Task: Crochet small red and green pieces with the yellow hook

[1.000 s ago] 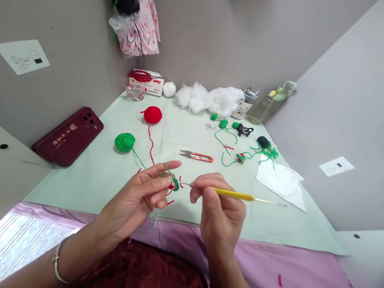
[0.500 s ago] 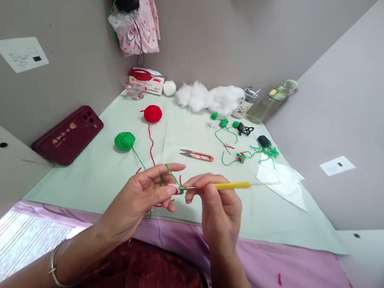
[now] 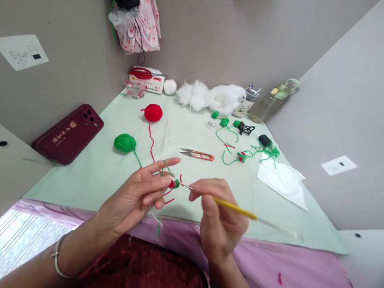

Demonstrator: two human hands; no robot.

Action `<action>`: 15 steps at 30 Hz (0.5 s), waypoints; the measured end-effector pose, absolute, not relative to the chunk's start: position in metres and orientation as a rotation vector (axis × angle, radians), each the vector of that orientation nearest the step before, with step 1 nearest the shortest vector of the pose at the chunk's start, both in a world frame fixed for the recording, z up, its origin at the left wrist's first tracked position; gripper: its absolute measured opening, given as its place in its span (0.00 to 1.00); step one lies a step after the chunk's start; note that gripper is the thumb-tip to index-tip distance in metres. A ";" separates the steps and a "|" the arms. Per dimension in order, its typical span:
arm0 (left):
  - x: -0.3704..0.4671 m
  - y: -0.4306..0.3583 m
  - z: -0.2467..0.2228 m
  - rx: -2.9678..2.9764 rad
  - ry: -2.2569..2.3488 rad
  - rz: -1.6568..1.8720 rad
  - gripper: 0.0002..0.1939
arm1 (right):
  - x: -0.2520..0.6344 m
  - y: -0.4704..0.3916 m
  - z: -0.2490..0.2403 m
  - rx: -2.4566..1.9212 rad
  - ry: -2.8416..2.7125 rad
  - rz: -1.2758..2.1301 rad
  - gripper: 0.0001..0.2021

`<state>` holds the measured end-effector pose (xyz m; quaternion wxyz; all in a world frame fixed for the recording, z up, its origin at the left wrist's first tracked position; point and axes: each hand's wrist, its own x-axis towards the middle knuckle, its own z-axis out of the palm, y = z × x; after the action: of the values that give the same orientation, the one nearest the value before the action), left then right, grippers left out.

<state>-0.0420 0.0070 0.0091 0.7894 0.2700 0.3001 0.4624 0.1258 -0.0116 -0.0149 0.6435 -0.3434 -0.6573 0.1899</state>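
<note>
Between the thumb and fingers of my left hand [image 3: 136,193] is a small red and green crochet piece [image 3: 174,183], with green yarn running over the raised index finger. My right hand [image 3: 222,219] grips a crochet hook by its yellow handle [image 3: 236,208]; the thin metal tip points left, close to the piece. Whether the tip is inside a stitch I cannot tell. A red yarn ball [image 3: 153,112] and a green yarn ball [image 3: 124,142] lie beyond my left hand, their strands leading toward it. Loose red, white and green yarn ends hang around my left fingers.
Orange-handled thread snips [image 3: 197,154] lie beyond my hands. White stuffing [image 3: 210,97] and a bottle [image 3: 271,102] stand at the back. On the right are green crochet bits [image 3: 241,156] and white paper [image 3: 282,179]; a dark red phone [image 3: 69,133] lies left.
The hook has swung, its rear end now lower and farther right, and its tip tilts up to the left. My left fingers have turned, showing more of the red and green piece.
</note>
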 end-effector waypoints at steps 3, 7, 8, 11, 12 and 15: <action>-0.040 0.004 0.011 0.681 0.661 1.040 0.23 | 0.125 -0.007 -0.008 -0.738 -1.399 0.675 0.10; -0.034 -0.002 0.008 0.799 0.778 1.133 0.25 | 0.120 -0.006 -0.012 -0.803 -1.511 0.546 0.11; -0.033 -0.002 0.007 0.813 0.794 1.154 0.26 | 0.120 -0.007 -0.015 -0.828 -1.556 0.424 0.12; -0.033 0.000 0.005 0.743 0.738 1.102 0.27 | 0.120 -0.011 -0.022 -0.853 -1.669 0.075 0.19; -0.034 0.001 0.005 0.687 0.707 1.059 0.26 | 0.122 -0.011 -0.022 -0.850 -1.675 0.051 0.19; -0.037 0.007 0.007 0.556 0.643 0.980 0.19 | 0.126 -0.010 -0.018 -0.851 -1.533 0.280 0.14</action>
<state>-0.0375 0.0069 0.0068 0.7969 0.2588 0.2996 0.4564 0.1259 -0.0104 -0.0182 0.6313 -0.3717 -0.6696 0.1223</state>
